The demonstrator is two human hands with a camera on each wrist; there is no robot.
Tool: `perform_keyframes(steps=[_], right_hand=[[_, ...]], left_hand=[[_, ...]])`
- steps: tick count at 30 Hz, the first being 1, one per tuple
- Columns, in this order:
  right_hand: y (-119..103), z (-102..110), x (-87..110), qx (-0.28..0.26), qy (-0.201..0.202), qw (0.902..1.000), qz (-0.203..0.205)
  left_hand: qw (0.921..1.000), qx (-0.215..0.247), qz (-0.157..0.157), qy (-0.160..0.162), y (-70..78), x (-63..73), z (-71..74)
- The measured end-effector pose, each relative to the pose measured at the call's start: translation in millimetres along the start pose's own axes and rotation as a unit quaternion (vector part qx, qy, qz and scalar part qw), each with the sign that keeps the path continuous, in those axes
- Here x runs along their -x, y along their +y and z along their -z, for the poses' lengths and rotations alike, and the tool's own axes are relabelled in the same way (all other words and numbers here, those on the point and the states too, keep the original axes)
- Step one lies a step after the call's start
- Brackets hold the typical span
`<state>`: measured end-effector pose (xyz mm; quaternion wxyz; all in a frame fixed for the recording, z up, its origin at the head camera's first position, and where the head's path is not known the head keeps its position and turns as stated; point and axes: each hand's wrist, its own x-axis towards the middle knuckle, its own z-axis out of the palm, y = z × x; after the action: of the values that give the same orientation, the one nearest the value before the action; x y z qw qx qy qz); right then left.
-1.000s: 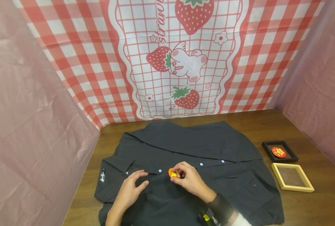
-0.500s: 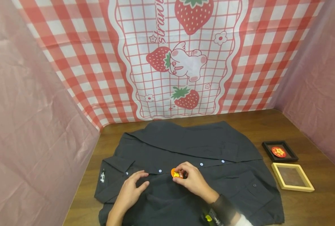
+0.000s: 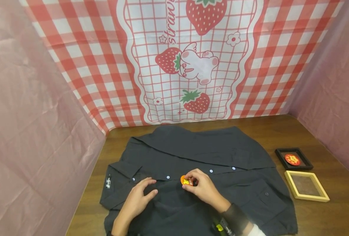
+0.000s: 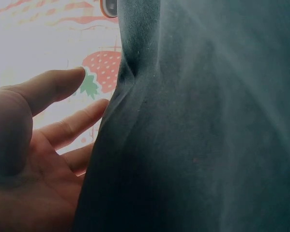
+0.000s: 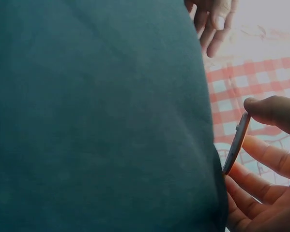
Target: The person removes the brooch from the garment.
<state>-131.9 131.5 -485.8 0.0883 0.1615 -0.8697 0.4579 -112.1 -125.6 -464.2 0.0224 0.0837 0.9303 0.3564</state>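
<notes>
A dark button-up shirt (image 3: 186, 150) lies spread on the table, its collar toward the left and a row of pale buttons across it. Just below the button row, my right hand (image 3: 202, 186) pinches a round orange badge (image 3: 186, 181) with a yellow design between thumb and fingers. In the right wrist view the badge (image 5: 236, 142) appears edge-on as a thin disc, its lower edge close to the cloth. My left hand (image 3: 136, 198) rests at the shirt's front left of the badge. Thumb and fingers there are spread apart, holding nothing visible; the left wrist view shows fingertips behind the cloth's edge.
To the right on the wooden table (image 3: 310, 216) lie a black square frame (image 3: 305, 166) containing a red round badge (image 3: 292, 159), and a pale yellow square frame (image 3: 307, 197). A strawberry-print checked cloth (image 3: 109, 88) hangs at the back, with pink fabric (image 3: 39, 131) at both sides.
My right hand has drawn slightly to the right with the badge. The left hand has kept its place, and the head view has shifted a little.
</notes>
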Motion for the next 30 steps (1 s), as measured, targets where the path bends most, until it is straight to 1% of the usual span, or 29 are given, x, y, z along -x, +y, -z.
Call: perform_keyframes(steps=[7,14,17,22,27,30], right_hand=[[0,1,-0.3,0.011,-0.001,0.9999,-0.009],[-3,4,0.8,0.024,0.003,0.9994,-0.023],[-5,5,1.7,0.042,0.007,0.9988,-0.023],[-4,9,1.7,0.066,0.023,0.9974,-0.019],[-1,14,2.0,0.068,0.027,0.9971,-0.024],[0,16,3.3,0.078,0.032,0.9963,-0.018]], left_hand=[[1.0000,-0.001,-0.002,-0.005,1.8,-0.3,1.4],[0.9991,0.005,-0.008,-0.041,2.3,3.3,2.5],[0.9988,0.007,-0.010,-0.048,3.1,4.0,2.7],[0.9990,0.003,-0.009,-0.044,4.0,3.6,4.0],[0.9992,0.001,-0.010,-0.038,2.6,3.7,5.1],[0.9993,0.002,-0.010,-0.037,1.6,4.2,5.4]])
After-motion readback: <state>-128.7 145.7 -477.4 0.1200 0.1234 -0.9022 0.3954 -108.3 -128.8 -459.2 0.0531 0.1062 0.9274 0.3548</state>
